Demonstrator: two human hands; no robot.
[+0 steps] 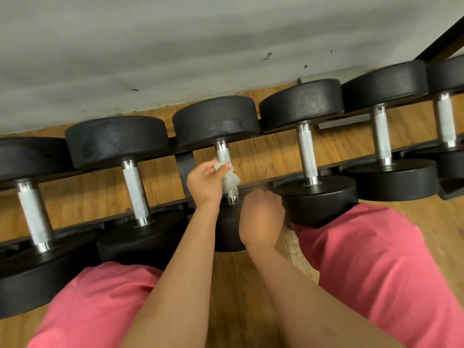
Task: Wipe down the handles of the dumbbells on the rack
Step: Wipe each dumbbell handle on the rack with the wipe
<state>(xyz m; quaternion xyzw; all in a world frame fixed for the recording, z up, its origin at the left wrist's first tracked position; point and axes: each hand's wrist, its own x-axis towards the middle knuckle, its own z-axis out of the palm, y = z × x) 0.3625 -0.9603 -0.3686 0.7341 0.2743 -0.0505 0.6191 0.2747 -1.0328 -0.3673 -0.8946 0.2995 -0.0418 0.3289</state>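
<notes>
Several black dumbbells with knurled steel handles lie side by side on a low black rack [184, 163]. My left hand [204, 182] grips a white wipe [229, 178] wrapped against the handle [223, 153] of the middle dumbbell. My right hand [261, 219] hovers blurred just below and right of that handle, over the dumbbell's near head, with its fingers curled; nothing shows in it. Neighbouring handles stand to the left [134, 189] and to the right [307, 154].
A grey scuffed wall [175, 46] runs right behind the rack. Wooden floor [251, 285] shows under and in front of it. My knees in pink shorts [371, 267] flank both arms, the right knee touching a dumbbell head. A dark frame [442, 38] crosses the top right corner.
</notes>
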